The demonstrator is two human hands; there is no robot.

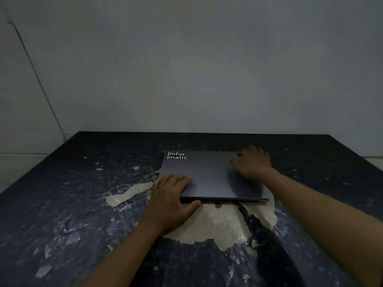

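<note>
Laptop: the closed grey laptop (211,175) lies flat on the table (83,204), towards the far middle, with its front edge facing the person.
Lid mark: the white "Informatic" lettering (177,155) sits in the far-left corner of the lid, clear of both hands.
Left hand: the left hand (172,197) covers the near-left corner of the laptop.
Left fingers: the fingers (182,179) lie close together and fairly straight on the lid, and the thumb (192,205) stretches along the front edge at the seam.
Right hand: the right hand (251,162) rests on the far-right part of the lid, with the forearm crossing the laptop's right side.
Right fingers: they are bent, with the tips on the lid. They are blurred, so I cannot tell whether they hook the far edge or only press.
Table surface: it is dark and scuffed. A large pale worn patch (217,222) starts just under the laptop's front edge, and smaller flecks lie to the left.
Behind: a plain wall (186,69) meets the far edge of the table, near the laptop's back.
</note>
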